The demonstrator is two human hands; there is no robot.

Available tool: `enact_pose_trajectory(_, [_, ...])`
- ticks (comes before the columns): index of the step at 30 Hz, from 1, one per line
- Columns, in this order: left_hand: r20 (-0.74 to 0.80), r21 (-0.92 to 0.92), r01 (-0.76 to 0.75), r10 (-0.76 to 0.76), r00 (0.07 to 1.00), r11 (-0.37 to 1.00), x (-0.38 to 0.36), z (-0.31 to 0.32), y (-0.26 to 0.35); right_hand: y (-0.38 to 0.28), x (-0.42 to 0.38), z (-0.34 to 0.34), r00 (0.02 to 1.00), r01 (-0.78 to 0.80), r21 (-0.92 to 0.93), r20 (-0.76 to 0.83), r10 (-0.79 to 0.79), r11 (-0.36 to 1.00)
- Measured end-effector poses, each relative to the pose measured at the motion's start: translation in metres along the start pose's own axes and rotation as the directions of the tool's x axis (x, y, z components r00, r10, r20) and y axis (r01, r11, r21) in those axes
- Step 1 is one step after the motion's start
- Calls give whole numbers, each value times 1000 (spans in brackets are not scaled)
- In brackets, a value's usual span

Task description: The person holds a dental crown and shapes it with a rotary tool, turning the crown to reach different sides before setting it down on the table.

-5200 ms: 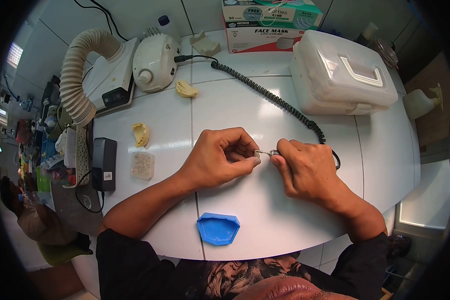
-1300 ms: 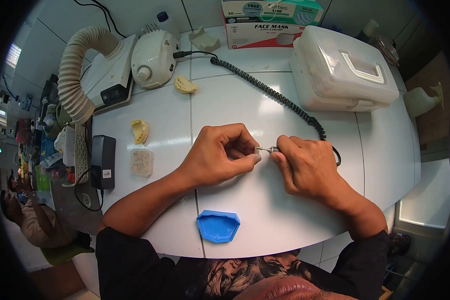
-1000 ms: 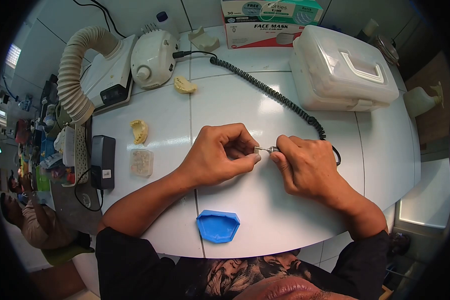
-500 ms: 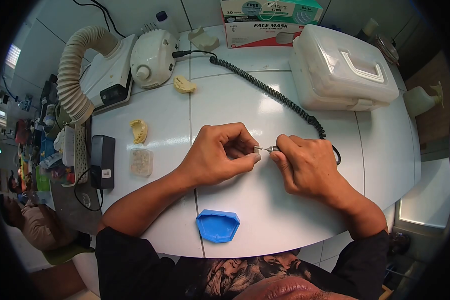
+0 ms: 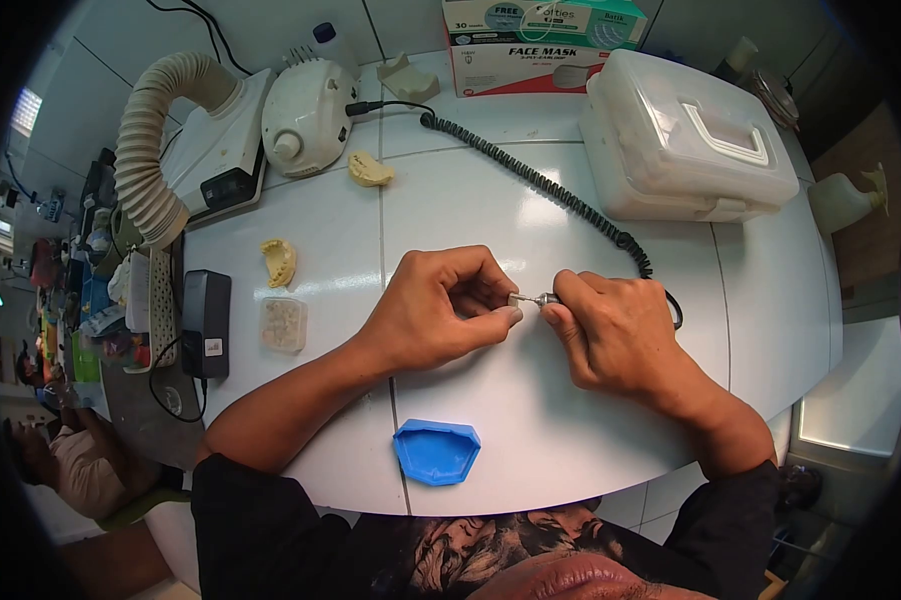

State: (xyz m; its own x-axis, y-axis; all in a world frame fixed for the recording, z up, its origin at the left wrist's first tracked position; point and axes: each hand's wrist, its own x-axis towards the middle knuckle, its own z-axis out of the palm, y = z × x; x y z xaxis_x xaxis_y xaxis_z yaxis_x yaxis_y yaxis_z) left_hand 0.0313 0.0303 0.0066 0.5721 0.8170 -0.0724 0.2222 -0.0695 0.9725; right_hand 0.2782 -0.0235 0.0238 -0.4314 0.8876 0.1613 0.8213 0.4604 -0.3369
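Observation:
Near the middle of the white table, my left hand (image 5: pixel 445 308) pinches a tiny pale piece (image 5: pixel 513 299) between thumb and fingers; its shape is too small to make out. My right hand (image 5: pixel 615 330) is closed round a rotary handpiece (image 5: pixel 553 298), whose thin metal bit points left and reaches the piece. A black coiled cord (image 5: pixel 540 178) runs from behind my right hand to a white control unit (image 5: pixel 308 118). Below my hands lies a blue angular tray (image 5: pixel 437 453).
Yellowish dental casts (image 5: pixel 278 262) and a small clear box (image 5: pixel 283 325) lie left of my hands. A hose machine (image 5: pixel 150 130) and black adapter (image 5: pixel 206 322) stand farther left. A white case (image 5: pixel 685 140) and mask boxes (image 5: pixel 530 68) are at the back. Another person (image 5: pixel 90 460) sits far left.
The person at the far left has shifted slightly. My hands, the handpiece and the things on the table show no visible movement.

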Motion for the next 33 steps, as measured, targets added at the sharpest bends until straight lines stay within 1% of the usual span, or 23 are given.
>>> enact_pose_trajectory(5, [5, -1, 4, -4, 1000, 1000, 0, 0, 0, 1, 0, 0, 1000, 6, 5, -5, -6, 1000])
enact_pose_trajectory(8, [3, -21, -12, 12, 1000, 1000, -1, 0, -1, 0, -1, 1, 999, -16, 11, -29, 16, 1000])
enact_pose_trajectory(12, [5, -41, -40, 40, 999, 998, -1, 0, -5, -1, -1, 0, 1000, -19, 21, -18, 20, 1000])
enact_pose_trajectory(15, [9, -56, -13, 13, 1000, 998, -1, -1, -3, 0, 0, 0, 1000, -8, 15, -14, 8, 1000])
enact_pose_trajectory(24, [15, -23, -23, 23, 1000, 999, -1, -1, -1, -2, 0, -1, 1000, -11, -2, -7, 11, 1000])
enact_pose_trajectory(33, [2, -39, -27, 27, 1000, 999, -1, 0, -3, -1, 0, -1, 1000, -12, 3, 5, 12, 1000])
